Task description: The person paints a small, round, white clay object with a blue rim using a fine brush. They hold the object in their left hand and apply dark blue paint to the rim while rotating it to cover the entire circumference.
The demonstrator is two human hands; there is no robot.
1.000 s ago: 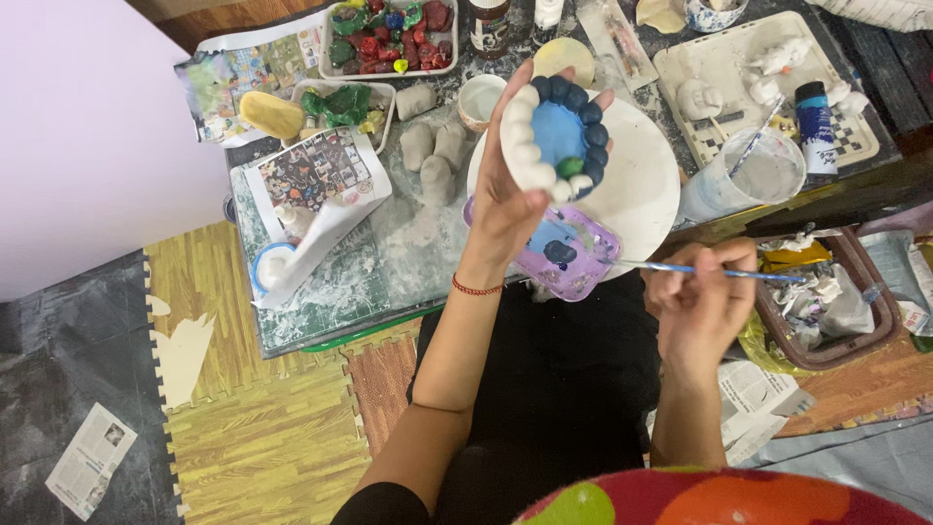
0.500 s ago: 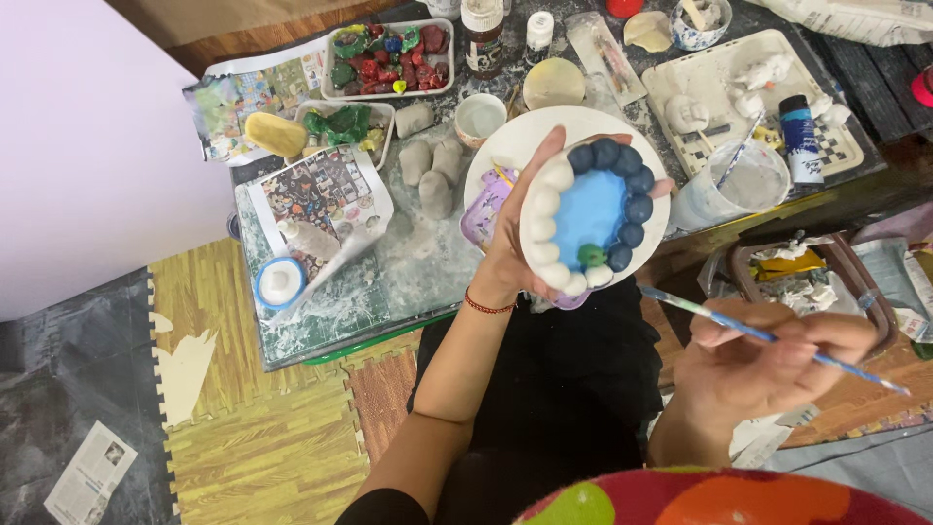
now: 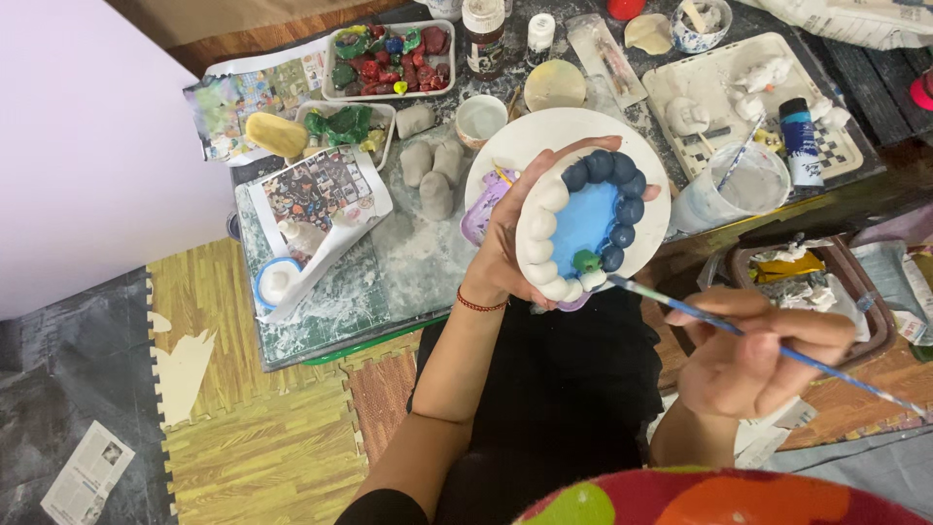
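My left hand (image 3: 505, 255) holds up a small oval clay dish (image 3: 581, 226) with a light blue middle. Its rim is a ring of balls, dark blue on the far and right side, white on the left, with one green ball near the bottom. My right hand (image 3: 763, 352) grips a thin blue-handled paintbrush (image 3: 777, 350). The brush tip touches the dish rim beside the green ball. A white plate (image 3: 544, 136) lies on the table behind the dish, and a purple paint palette (image 3: 481, 209) peeks out from under my left hand.
Grey clay lumps (image 3: 432, 170), trays of coloured clay pieces (image 3: 389, 58), a cup of cloudy water (image 3: 739, 190), a blue paint tube (image 3: 802, 141) on a white tray (image 3: 846, 146), small jars and a magazine (image 3: 321, 194) crowd the low table. Foam floor mats (image 3: 253, 428) lie to the left.
My left hand brought the dish lower and closer and tilted it. My right hand swung the brush up from the palette to the dish rim.
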